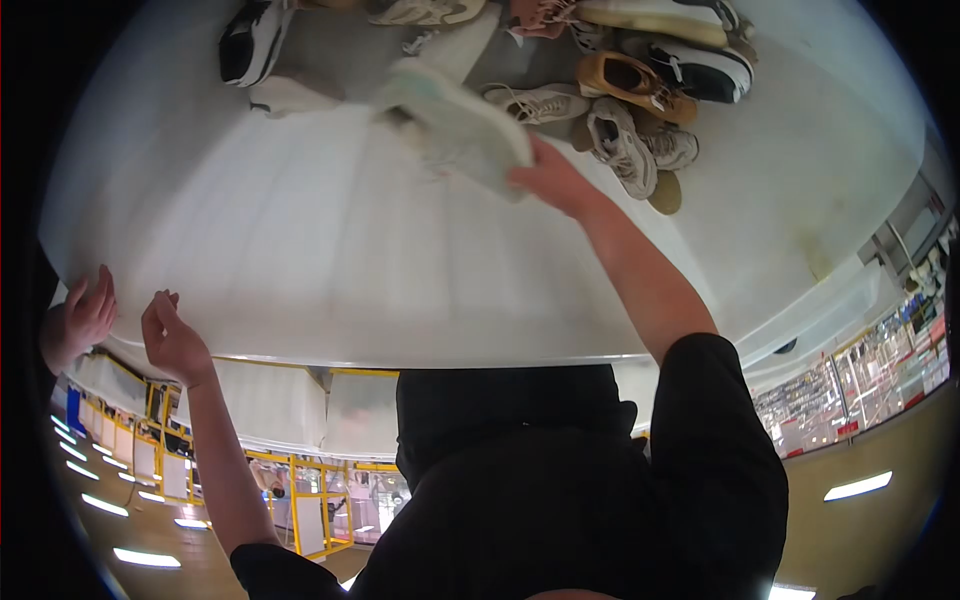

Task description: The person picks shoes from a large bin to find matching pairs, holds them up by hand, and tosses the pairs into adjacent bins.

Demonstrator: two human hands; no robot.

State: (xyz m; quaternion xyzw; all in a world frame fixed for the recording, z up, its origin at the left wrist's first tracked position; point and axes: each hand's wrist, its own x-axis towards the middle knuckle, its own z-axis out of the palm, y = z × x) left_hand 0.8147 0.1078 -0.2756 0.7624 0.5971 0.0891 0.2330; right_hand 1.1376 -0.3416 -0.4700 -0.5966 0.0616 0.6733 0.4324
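Observation:
A pale shoe (455, 125), blurred by motion, is gripped at one end by my right hand (555, 175) above the white surface. Its other end points up and left, towards a pile of shoes. My left hand (175, 340) hovers at the near left edge of that surface, its fingers curled together with nothing visible in them. Nearest to the right hand in the pile are a beige lace-up shoe (545, 103) and a grey-white sneaker (620, 147).
The broad white surface (280, 250) curves round in front of me. A tan shoe (635, 85) and black-and-white shoes (252, 40) lie at its far side. Another person's hand (90, 310) is at the far left. Yellow frames (320, 500) stand behind me.

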